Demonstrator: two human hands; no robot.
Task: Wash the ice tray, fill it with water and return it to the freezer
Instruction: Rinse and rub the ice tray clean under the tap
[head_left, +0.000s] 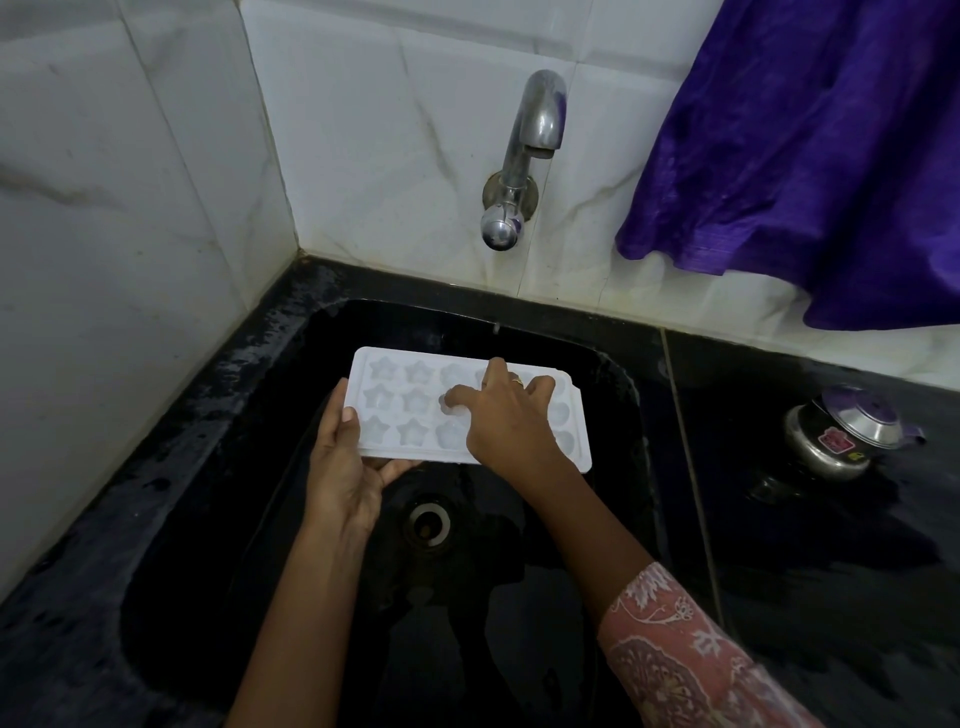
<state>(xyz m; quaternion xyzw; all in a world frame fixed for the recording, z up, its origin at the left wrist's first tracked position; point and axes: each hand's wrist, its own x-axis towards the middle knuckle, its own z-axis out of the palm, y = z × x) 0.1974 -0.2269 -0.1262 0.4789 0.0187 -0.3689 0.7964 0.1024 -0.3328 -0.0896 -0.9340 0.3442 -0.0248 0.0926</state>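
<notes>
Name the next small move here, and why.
Probably shift the right hand to the next cell and rub it: its fingers sit in a middle cell of the ice tray, which the left hand grips over the sink.

White ice tray (395, 410), black sink (249, 519), purple cloth (810, 156), pink floral-patterned sleeve (685, 654), white marbled tiles (363, 130).

White marbled wall tiles (156, 208) meet a wet black counter (805, 545), dimly lit.
</notes>
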